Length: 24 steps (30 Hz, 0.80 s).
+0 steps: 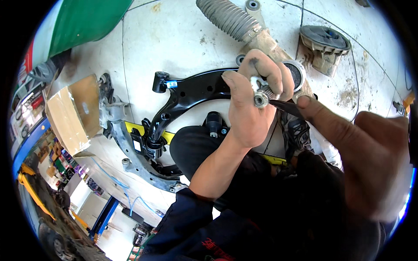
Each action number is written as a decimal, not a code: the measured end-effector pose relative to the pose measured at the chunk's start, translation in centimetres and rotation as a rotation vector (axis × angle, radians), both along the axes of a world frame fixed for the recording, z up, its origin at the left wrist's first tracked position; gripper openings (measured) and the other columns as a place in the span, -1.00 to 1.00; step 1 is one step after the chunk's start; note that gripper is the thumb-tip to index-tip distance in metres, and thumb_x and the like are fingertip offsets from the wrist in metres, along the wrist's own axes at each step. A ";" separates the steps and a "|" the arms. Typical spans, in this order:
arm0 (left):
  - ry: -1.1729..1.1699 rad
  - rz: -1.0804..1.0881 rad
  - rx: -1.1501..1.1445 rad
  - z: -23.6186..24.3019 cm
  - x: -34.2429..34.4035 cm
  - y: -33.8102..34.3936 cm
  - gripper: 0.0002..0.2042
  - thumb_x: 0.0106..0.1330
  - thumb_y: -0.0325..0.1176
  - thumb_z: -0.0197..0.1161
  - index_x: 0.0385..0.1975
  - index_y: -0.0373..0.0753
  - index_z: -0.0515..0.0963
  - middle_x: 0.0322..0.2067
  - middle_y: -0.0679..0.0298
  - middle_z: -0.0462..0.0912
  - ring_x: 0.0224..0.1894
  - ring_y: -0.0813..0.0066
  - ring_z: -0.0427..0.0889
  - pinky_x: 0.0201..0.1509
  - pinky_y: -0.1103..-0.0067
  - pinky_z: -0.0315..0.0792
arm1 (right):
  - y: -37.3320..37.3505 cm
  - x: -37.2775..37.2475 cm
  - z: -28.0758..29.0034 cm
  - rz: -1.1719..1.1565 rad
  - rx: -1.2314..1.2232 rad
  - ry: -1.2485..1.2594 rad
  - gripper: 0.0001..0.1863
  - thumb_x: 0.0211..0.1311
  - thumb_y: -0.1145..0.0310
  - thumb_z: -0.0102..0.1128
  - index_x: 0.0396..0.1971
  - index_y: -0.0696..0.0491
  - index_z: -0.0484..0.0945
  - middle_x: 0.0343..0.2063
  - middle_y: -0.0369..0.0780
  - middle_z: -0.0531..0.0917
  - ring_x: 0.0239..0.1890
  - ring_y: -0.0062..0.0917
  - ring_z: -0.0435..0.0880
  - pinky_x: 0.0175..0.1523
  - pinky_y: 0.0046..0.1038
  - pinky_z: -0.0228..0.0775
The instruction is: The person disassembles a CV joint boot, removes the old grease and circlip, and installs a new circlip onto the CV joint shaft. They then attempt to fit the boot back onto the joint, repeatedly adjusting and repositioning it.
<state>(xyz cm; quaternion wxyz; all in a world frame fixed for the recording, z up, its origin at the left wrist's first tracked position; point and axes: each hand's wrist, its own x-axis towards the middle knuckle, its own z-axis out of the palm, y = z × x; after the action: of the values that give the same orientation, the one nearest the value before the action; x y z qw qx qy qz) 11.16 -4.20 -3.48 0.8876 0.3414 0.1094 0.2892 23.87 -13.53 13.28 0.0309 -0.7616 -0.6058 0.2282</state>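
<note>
My left hand (244,114) is raised above my knee, its fingers curled around a small grey metal cylinder with a ribbed side. The round end of this ribbed metal piece (261,100), with a hole in its middle, points toward me. My right hand (370,152) is closed on a dark, narrow, pointed tool (288,107), index finger stretched along it. The tool's tip is at the metal piece, though I cannot tell whether they touch. Beyond my left hand lies a glossy black car control arm (191,87) with a small blue-and-white label.
A worn grey control arm (130,150) lies left of my knee, beside an open cardboard box (67,119). Beyond my hands are a dirty part with a ribbed boot (228,19) and a round black-topped part (325,41). A black socket-like piece (213,122) sits near my knee.
</note>
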 end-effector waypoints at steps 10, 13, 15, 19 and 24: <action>-0.389 -0.182 -0.164 -1.9 0.4 1.7 -0.92 0.31 -0.34 0.16 -0.33 -0.18 0.52 -0.28 0.28 0.49 -0.09 0.39 0.42 0.10 0.41 0.32 | -1.9 4.1 -8.4 0.001 0.262 0.847 -0.65 0.17 0.59 0.12 -0.01 0.31 0.58 -0.50 -0.02 0.71 -0.61 -0.42 0.70 -0.47 -0.53 0.46; -0.443 -0.138 -0.252 -1.9 0.4 1.7 -0.97 0.24 -0.47 0.23 -0.39 -0.26 0.56 -0.29 0.23 0.54 -0.12 0.37 0.48 0.06 0.45 0.36 | -2.2 4.5 -8.7 0.023 0.203 0.807 -0.64 0.16 0.59 0.12 0.00 0.29 0.58 -0.52 -0.03 0.70 -0.62 -0.44 0.69 -0.49 -0.53 0.44; -0.419 -0.074 -0.302 -1.8 0.2 1.2 -0.97 0.25 -0.47 0.23 -0.41 -0.25 0.56 -0.31 0.22 0.55 -0.14 0.37 0.49 0.04 0.47 0.36 | -1.1 4.5 -7.2 0.068 0.201 0.723 -0.62 0.14 0.59 0.13 0.00 0.27 0.59 -0.54 -0.05 0.69 -0.65 -0.47 0.66 -0.51 -0.54 0.41; -0.373 0.026 -0.209 -2.1 0.3 1.0 -0.93 0.27 -0.47 0.21 -0.46 -0.25 0.57 -0.36 0.22 0.57 -0.18 0.41 0.51 0.00 0.50 0.36 | 1.7 1.9 -1.2 0.198 0.092 0.181 -0.53 0.04 0.59 0.24 0.04 0.22 0.58 -0.71 -0.20 0.55 -0.75 -0.56 0.51 -0.59 -0.55 0.26; -0.373 0.031 -0.097 -2.8 0.5 1.2 -0.89 0.33 -0.39 0.16 -0.45 -0.16 0.56 -0.31 0.30 0.56 -0.16 0.44 0.47 0.05 0.49 0.30 | 1.2 3.6 -2.5 0.203 0.121 0.283 -0.55 0.01 0.61 0.21 0.01 0.24 0.59 -0.64 -0.14 0.60 -0.71 -0.50 0.56 -0.55 -0.54 0.34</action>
<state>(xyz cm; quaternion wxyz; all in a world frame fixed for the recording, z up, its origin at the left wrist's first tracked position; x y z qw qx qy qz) 11.62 -3.01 -6.25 0.9033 0.2370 -0.0380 0.3556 27.51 -12.34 10.78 0.1384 -0.6534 -0.6819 0.2982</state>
